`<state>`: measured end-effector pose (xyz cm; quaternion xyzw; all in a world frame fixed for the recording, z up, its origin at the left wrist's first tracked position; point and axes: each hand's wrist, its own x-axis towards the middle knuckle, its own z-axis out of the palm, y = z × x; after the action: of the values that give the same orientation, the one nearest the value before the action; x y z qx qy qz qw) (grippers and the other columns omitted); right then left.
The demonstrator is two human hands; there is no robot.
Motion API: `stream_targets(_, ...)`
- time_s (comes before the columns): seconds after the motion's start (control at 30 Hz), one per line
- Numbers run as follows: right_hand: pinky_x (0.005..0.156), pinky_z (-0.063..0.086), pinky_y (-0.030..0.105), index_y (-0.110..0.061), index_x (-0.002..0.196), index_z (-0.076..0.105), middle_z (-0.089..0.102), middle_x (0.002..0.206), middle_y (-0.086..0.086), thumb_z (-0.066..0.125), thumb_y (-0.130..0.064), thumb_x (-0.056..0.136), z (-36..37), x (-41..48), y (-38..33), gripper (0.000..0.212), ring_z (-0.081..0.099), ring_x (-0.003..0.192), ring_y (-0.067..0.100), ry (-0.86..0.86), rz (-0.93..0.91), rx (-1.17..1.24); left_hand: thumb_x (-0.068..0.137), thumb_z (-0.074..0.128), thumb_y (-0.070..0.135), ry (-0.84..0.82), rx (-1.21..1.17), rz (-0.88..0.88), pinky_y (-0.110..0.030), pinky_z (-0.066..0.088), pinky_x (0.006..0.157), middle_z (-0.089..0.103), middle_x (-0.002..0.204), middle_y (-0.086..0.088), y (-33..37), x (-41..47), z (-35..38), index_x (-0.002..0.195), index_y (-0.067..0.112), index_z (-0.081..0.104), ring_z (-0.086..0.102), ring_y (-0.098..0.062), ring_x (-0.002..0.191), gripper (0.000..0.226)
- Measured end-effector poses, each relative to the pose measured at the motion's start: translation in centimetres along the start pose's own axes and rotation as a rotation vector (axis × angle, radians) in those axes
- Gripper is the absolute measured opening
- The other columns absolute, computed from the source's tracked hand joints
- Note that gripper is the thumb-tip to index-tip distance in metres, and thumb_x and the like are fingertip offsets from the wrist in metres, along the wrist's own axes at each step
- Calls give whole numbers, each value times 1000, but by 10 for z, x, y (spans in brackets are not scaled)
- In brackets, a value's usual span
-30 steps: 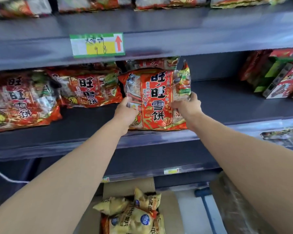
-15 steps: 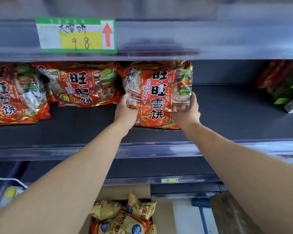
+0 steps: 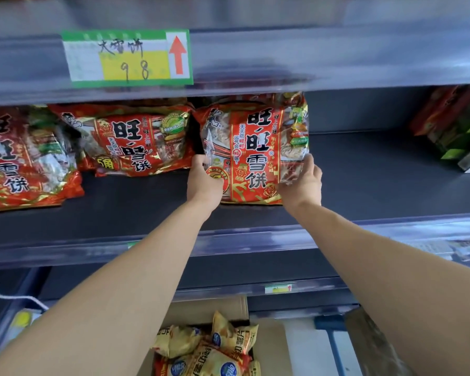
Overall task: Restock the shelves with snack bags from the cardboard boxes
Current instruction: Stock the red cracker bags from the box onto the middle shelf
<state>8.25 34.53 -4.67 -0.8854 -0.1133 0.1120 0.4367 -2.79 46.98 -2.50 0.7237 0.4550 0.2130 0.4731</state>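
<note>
Hands: the left hand (image 3: 204,183) grips the left edge of the red snack bag (image 3: 253,147); the right hand (image 3: 303,185) grips its right edge.
Bag: between both hands, standing up, its bottom seems to sit on the shelf (image 3: 364,180).
Done: other red bags (image 3: 136,142) lie just left of the left hand.
Left: letting go, I think; yellow bags (image 3: 201,351) wait in the cardboard box (image 3: 209,308) well below both hands.
</note>
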Motion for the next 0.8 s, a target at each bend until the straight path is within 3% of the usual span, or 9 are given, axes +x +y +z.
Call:
stream_targets(0.13, 103, 37, 42, -25, 144, 22, 34, 143, 2, 62, -25, 86, -4, -3, -3, 71, 36, 131, 28, 44, 2, -181, 88, 55, 0, -7, 37, -9, -21, 41, 49, 47, 129, 0, 1, -1, 0, 123, 21, 39, 47, -6, 68, 44)
stream_targets(0.2, 107, 31, 40, -21, 145, 23, 34, 145, 5, 58, -23, 88, -5, -11, -3, 66, 33, 133, 28, 88, -7, -219, 89, 56, 2, -6, 62, -6, -20, 38, 51, 42, 137, -2, 1, -6, 1, 130, 21, 37, 50, -11, 80, 49)
stream_targets(0.3, 112, 25, 40, -17, 145, 27, 34, 146, 7, 52, -18, 91, -10, -24, -2, 60, 29, 136, 27, 122, -35, -234, 89, 57, 3, 33, 64, -12, -21, 40, 70, 36, 143, -4, 2, -15, -3, 138, 18, 33, 47, -13, 101, 56)
stream_targets(0.4, 111, 25, 39, -15, 143, 33, 40, 142, 7, 53, -16, 91, -18, -40, -3, 56, 32, 134, 26, 102, -121, -225, 91, 55, 2, 37, 64, 62, -20, 38, 76, 39, 140, -5, 4, -28, -10, 134, 15, 41, 48, -12, 100, 47)
stream_targets(0.53, 107, 28, 38, -17, 139, 42, 47, 137, 5, 52, -17, 93, -36, -69, 1, 47, 38, 129, 25, 66, -226, -236, 94, 50, 3, -49, 135, 245, -16, 34, 87, 44, 136, -3, 12, -62, -14, 126, 14, 49, 49, -15, 120, 34)
stream_targets(0.63, 105, 29, 36, -15, 132, 50, 53, 132, 5, 51, -17, 94, -57, -93, 14, 38, 41, 126, 24, 74, -282, -277, 94, 51, 4, -148, 170, 366, -18, 37, 88, 50, 129, 0, 20, -93, -6, 119, 16, 54, 50, -15, 117, 28)
stream_targets(0.8, 108, 23, 33, -16, 137, 45, 47, 140, 2, 51, -18, 95, -105, -130, 59, 43, 37, 131, 22, 109, -235, -347, 93, 49, 4, -389, 225, 548, -16, 35, 90, 53, 124, 2, 30, -153, 34, 118, 15, 55, 49, -12, 115, 27)
